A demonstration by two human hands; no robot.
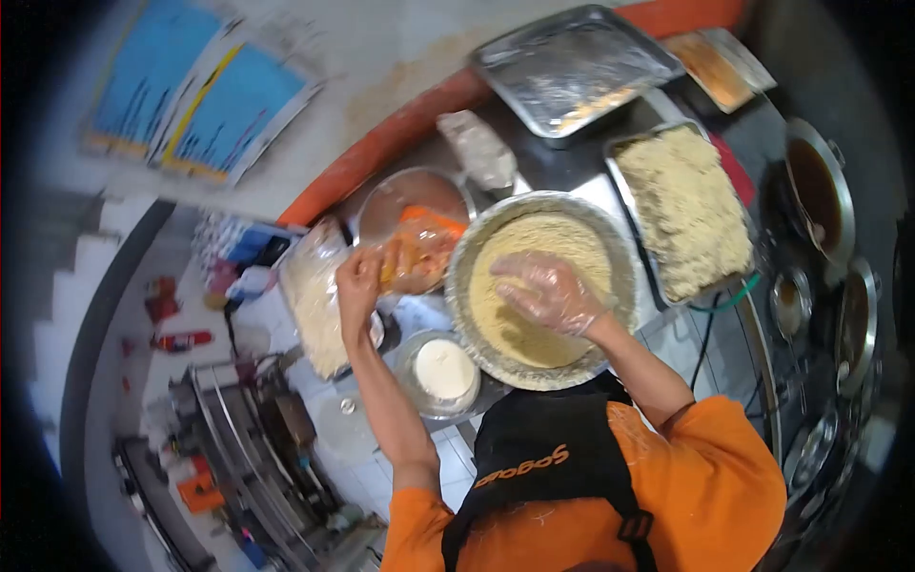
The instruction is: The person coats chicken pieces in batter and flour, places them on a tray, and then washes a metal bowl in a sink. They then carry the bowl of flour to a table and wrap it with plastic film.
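My right hand (pixel 553 291), in a clear plastic glove, is over a large metal bowl (pixel 462 319) of pale yellow flour-like powder (pixel 510 338). Its fingers are stretched and apart, with nothing visible in them. Bare and closed, my left hand (pixel 359 278) grips the edge of a clear plastic bag (pixel 415 272) with orange and reddish pieces inside. The bag lies partly over a metal basin (pixel 381 205) behind it. Close below that hand stands a smaller metal bowl (pixel 412 367) with a container of white contents (pixel 446 369).
A tray heaped with pale crumbly powder (pixel 686 210) stands at right. Behind are a shiny metal tray (pixel 572 67) and a wrapped pale packet (pixel 477 150). A large bag of pale powder (pixel 319 305) lies at left. Pans of brown liquid (pixel 818 191) line the far right.
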